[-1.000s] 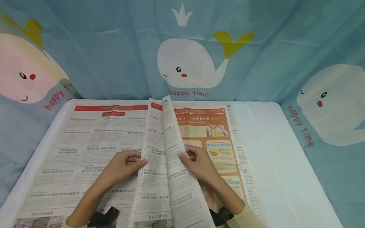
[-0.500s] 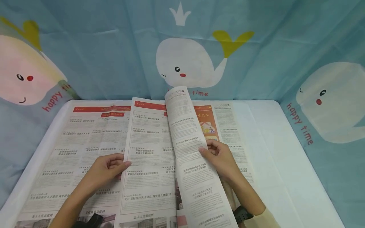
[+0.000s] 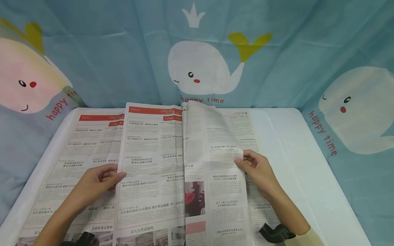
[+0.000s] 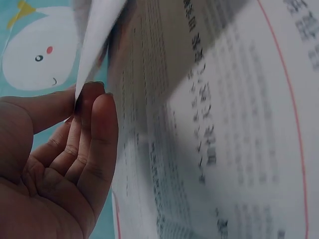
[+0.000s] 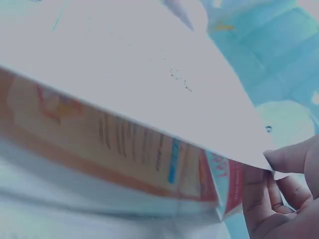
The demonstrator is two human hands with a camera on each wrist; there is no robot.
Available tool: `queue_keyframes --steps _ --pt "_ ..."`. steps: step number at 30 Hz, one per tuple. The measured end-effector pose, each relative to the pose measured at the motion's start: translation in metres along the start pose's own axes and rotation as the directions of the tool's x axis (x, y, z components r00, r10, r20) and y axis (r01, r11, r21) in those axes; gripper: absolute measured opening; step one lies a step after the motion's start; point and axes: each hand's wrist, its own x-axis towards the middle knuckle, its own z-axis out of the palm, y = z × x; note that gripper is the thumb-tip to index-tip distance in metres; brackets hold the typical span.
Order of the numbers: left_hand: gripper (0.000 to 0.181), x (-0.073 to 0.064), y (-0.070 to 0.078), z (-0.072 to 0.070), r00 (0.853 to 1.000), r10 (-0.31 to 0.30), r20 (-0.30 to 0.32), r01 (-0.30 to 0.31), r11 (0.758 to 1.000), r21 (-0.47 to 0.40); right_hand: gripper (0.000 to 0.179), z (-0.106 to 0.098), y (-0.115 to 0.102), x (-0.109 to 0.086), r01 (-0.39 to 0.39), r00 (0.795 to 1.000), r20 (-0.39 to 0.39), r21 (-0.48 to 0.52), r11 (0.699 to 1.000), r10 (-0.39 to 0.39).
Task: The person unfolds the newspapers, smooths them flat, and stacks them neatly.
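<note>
An upper newspaper sheet with a red banner along its top is held up between both hands, a crease running down its middle. My left hand pinches its left edge between thumb and fingers, which the left wrist view shows closely at the paper's edge. On the other side my right hand pinches the right edge of the curling page. In the right wrist view, an orange-printed page shows beneath the lifted paper. More newspaper lies flat underneath.
The newspapers lie on a white-covered table, with a bare strip at the right. A blue curtain printed with white whales surrounds the back and sides. A black wrist strap is on the right wrist.
Both hands have moved apart, the left leftward and the right rightward, keeping their pinch. The page between them has spread wider, covering the orange page in the head view.
</note>
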Motion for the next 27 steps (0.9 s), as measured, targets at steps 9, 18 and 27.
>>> queue_keyframes --steps 9,18,27 --pt "0.062 -0.006 -0.012 -0.02 1.0 -0.018 -0.011 0.019 0.998 0.054 0.045 -0.023 -0.002 -0.001 0.0 1.0 0.001 0.083 0.997 0.0" --pt "0.075 -0.007 -0.034 -0.046 0.995 -0.094 -0.02 0.096 0.988 0.124 0.04 -0.054 0.004 -0.003 0.013 1.0 0.018 0.183 0.983 -0.017" --pt "0.081 -0.009 -0.032 -0.054 0.984 -0.174 -0.025 0.176 0.965 0.194 0.027 -0.118 0.008 -0.006 -0.021 0.998 -0.047 0.178 0.984 0.03"
